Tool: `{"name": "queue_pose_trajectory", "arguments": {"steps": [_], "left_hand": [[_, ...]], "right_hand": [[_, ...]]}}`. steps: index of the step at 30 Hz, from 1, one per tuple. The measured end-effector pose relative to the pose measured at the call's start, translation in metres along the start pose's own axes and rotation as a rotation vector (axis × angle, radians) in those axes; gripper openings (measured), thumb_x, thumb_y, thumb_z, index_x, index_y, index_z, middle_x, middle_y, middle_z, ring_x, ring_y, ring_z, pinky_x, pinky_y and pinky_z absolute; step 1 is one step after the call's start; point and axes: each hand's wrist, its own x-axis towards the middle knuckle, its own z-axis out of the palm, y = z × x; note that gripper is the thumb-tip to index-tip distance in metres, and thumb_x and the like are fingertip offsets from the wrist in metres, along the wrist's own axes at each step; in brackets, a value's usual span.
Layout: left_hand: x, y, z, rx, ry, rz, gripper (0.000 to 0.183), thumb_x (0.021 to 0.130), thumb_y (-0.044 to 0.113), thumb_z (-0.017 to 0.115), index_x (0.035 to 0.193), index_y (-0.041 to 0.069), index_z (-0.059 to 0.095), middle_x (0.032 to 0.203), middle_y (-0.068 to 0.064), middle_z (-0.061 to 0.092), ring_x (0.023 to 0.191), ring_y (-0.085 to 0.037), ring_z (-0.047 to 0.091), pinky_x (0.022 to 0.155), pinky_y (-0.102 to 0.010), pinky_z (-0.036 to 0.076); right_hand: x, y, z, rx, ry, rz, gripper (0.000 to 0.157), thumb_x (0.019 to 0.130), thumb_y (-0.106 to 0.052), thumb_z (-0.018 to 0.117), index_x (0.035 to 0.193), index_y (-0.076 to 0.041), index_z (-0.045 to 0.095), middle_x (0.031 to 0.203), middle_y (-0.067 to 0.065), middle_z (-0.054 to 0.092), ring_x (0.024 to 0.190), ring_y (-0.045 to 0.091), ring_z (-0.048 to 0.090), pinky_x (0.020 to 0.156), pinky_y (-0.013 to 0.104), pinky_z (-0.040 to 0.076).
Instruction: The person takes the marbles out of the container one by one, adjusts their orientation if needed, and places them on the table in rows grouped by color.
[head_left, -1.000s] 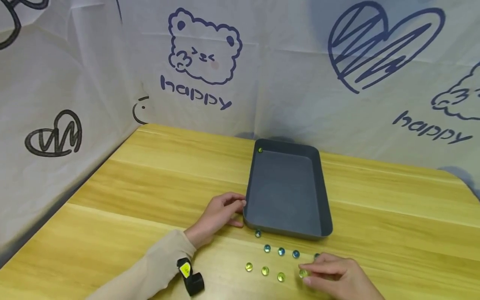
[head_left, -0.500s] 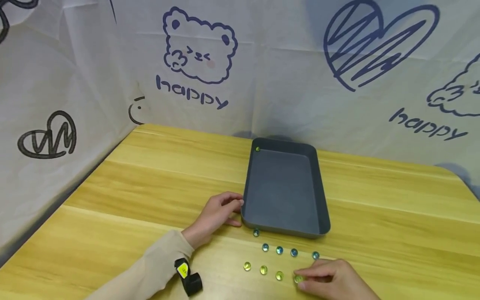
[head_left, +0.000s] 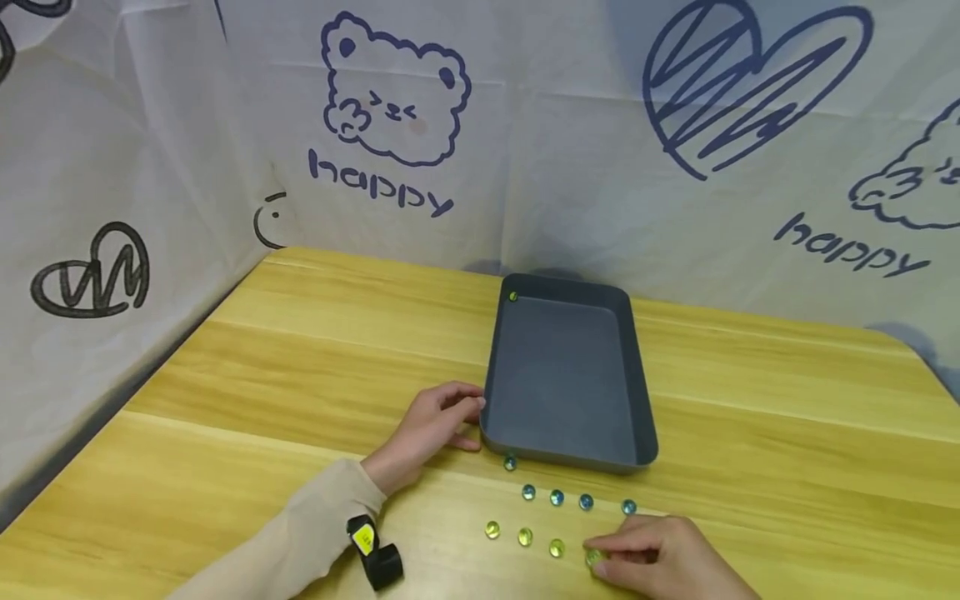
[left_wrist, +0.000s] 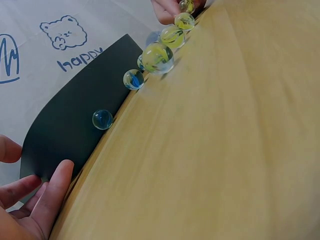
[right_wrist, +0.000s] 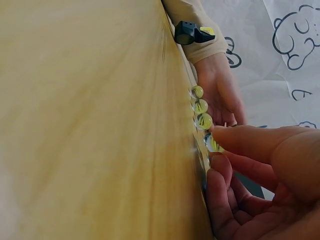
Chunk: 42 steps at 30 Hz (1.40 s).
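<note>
Between thumb and fingertips my right hand (head_left: 663,552) pinches a yellow-green glass marble (head_left: 592,558) at the table top, at the right end of a row with three other yellow-green marbles (head_left: 525,537). My left hand (head_left: 423,427) rests at the near left side of a dark grey rectangular tray (head_left: 566,375), its fingers touching the outer wall, as the left wrist view also shows. Several blue marbles (head_left: 557,497) lie between the tray and the yellow-green row; one blue marble (left_wrist: 102,119) sits close to the tray's near wall. Inside the tray, a yellow-green marble (head_left: 513,297) lies in the far left corner.
The wooden table (head_left: 780,433) extends to both sides of the tray. White cloth (head_left: 570,167) with drawn bears and hearts hangs behind and to the left. On the left sleeve sits a black wrist camera (head_left: 384,567).
My right hand has shifted slightly left with the pinched marble, bringing it nearer the other yellow-green ones. The whole head view has drifted a little. My left hand stays at the tray.
</note>
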Motion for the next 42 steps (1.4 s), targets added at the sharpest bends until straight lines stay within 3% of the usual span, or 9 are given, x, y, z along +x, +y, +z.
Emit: {"name": "queue_pose_trajectory", "arguments": {"steps": [20, 35, 42], "left_hand": [[0.0014, -0.0004, 0.0002, 0.013, 0.012, -0.005, 0.031, 0.096, 0.01, 0.055, 0.122, -0.006, 0.06, 0.11, -0.017, 0.061, 0.092, -0.023, 0.062, 0.067, -0.035, 0.061], [0.0011, 0.0018, 0.0022, 0.01, 0.014, -0.006, 0.03, 0.096, 0.01, 0.055, 0.121, -0.005, 0.061, 0.109, -0.017, 0.062, 0.091, -0.023, 0.062, 0.067, -0.036, 0.061], [0.0, 0.0019, 0.0022, 0.01, 0.018, -0.005, 0.03, 0.096, 0.01, 0.055, 0.122, -0.005, 0.06, 0.109, -0.017, 0.062, 0.091, -0.023, 0.062, 0.066, -0.036, 0.061]], "right_hand": [[0.0015, -0.0012, 0.0014, -0.07, -0.005, -0.044, 0.024, 0.087, -0.013, 0.072, 0.105, 0.002, 0.073, 0.082, -0.01, 0.063, 0.066, 0.001, 0.051, 0.052, 0.021, 0.049], [0.0015, -0.002, 0.0005, -0.042, -0.002, 0.043, 0.025, 0.085, -0.019, 0.074, 0.105, -0.004, 0.074, 0.077, -0.005, 0.06, 0.064, 0.004, 0.051, 0.053, 0.021, 0.049], [0.0007, -0.0029, 0.0004, -0.007, -0.012, 0.048, 0.024, 0.085, -0.013, 0.074, 0.105, 0.001, 0.073, 0.078, -0.003, 0.06, 0.065, 0.004, 0.05, 0.053, 0.021, 0.048]]}}
